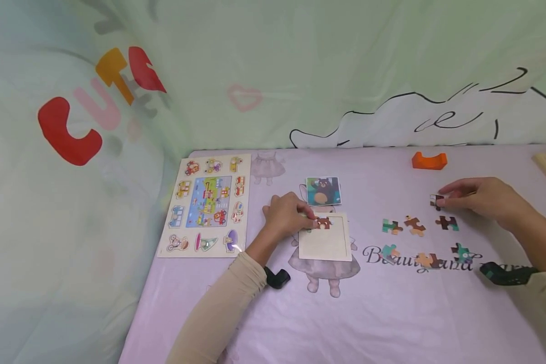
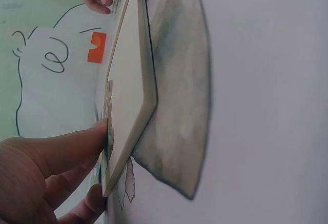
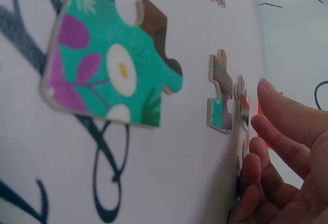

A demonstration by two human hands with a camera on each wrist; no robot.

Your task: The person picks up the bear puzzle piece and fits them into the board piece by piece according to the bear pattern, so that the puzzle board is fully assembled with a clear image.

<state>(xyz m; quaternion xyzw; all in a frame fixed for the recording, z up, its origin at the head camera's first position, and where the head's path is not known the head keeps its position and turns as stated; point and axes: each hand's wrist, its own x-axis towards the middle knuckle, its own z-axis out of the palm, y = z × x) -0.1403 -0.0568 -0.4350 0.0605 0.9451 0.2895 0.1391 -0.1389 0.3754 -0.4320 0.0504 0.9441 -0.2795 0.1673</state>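
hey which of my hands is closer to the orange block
Your right hand. In the head view it pinches a puzzle piece below and right of the orange block; your left hand is much farther left, at the puzzle tray.

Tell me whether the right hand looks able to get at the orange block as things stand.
Probably yes: the orange block stands just beyond the right hand, with nothing visible between them. Its fingers hold a puzzle piece, though, so they likely need freeing first.
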